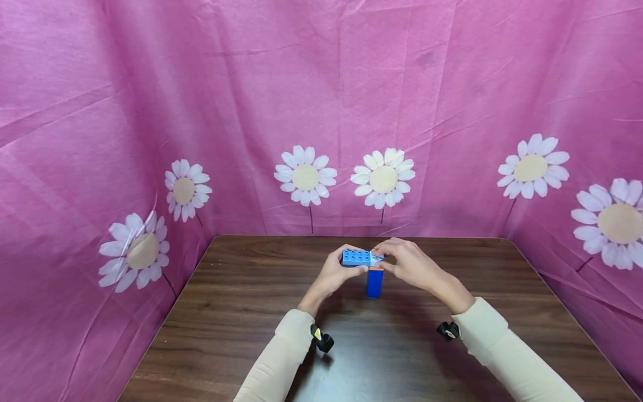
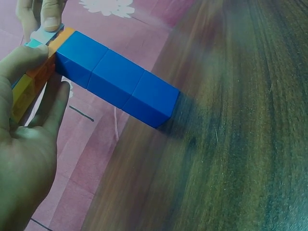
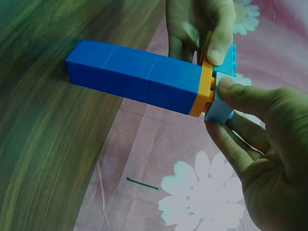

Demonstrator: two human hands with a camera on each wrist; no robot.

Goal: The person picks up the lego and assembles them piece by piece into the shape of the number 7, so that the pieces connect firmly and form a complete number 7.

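A column of three dark blue blocks [image 1: 374, 283] stands upright on the table with an orange piece [image 3: 205, 91] on top. Above the orange piece, reaching out to the left, is a light blue studded brick [image 1: 356, 257]. My left hand [image 1: 331, 277] grips this brick, thumb on the near side and fingers behind. Between thumb and fingers, my right hand [image 1: 414, 265] pinches a pale blue brick [image 3: 220, 109] over the column. Orange studs show in a narrow gap beneath it. A yellow part [image 2: 23, 94] sits partly hidden at my left palm.
The brown wooden table [image 1: 226, 312] extends around the column. Behind and beside it hangs a pink curtain [image 1: 321, 84] printed with white daisies. Black wrist devices [image 1: 324, 340] are worn near both sleeve cuffs.
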